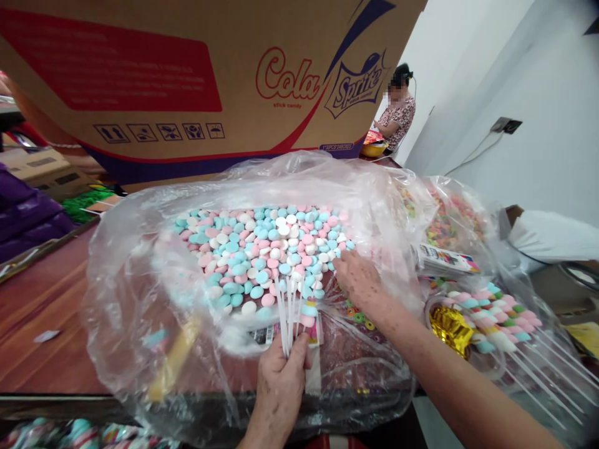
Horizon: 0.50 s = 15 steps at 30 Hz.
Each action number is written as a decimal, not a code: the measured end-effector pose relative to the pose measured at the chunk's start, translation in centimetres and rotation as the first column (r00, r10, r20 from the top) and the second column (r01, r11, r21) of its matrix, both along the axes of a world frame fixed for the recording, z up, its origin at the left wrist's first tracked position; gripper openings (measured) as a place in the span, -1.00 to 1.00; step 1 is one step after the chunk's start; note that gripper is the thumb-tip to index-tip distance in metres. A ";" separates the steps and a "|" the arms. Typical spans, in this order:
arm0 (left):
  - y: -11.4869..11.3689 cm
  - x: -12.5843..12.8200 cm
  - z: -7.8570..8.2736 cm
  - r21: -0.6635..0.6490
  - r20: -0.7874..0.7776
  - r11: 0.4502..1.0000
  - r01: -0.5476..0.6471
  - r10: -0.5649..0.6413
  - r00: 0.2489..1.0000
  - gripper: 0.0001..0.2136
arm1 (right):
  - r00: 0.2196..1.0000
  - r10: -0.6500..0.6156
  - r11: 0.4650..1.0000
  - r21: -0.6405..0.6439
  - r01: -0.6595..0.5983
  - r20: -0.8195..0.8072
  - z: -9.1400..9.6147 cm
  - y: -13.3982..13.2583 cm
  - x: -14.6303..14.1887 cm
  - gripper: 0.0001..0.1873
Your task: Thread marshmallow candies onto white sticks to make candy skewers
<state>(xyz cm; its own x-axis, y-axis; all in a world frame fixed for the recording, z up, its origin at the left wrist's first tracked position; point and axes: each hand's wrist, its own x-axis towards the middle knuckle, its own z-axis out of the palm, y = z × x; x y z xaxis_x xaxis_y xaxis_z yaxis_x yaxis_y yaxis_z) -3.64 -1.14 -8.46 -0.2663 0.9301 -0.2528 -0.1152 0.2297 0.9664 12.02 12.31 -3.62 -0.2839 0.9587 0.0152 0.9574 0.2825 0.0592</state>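
Note:
My left hand (281, 380) is closed around several thin white sticks (283, 318), which point up and away from me. Just right of them, a short row of pink, yellow and blue candies (308, 310) shows above my thumb; whether a stick runs through it I cannot tell. Beyond lies a wide heap of pink, blue and white round candies (262, 249) on a clear plastic bag (126, 262). My right hand (358, 277) is at the heap's right edge, fingers curled down among the candies. What its fingertips hold is hidden.
A large cardboard box (234, 125) stands behind the heap. On the right are finished candy skewers (500, 318), gold foil (450, 330), a stack of printed cards (444, 260) and bagged colourful candies (442, 218). A person (397, 115) works in the background.

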 end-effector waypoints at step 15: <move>0.3 0.1 -0.5 0.052 0.006 0.997 -0.056 0.056 0.998 -0.67 | 0.962 0.203 0.977 -0.032 -0.213 -0.185 -0.3 -1.0 1.3 -0.81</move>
<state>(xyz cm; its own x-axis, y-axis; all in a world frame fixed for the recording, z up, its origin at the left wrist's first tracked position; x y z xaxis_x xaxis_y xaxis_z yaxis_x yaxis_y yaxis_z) -3.51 -0.88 -8.92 -0.3171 0.9259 -0.2056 -0.1310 0.1719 0.9764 13.35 11.31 -3.94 -0.4741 0.8797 0.0363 0.8708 0.4746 -0.1282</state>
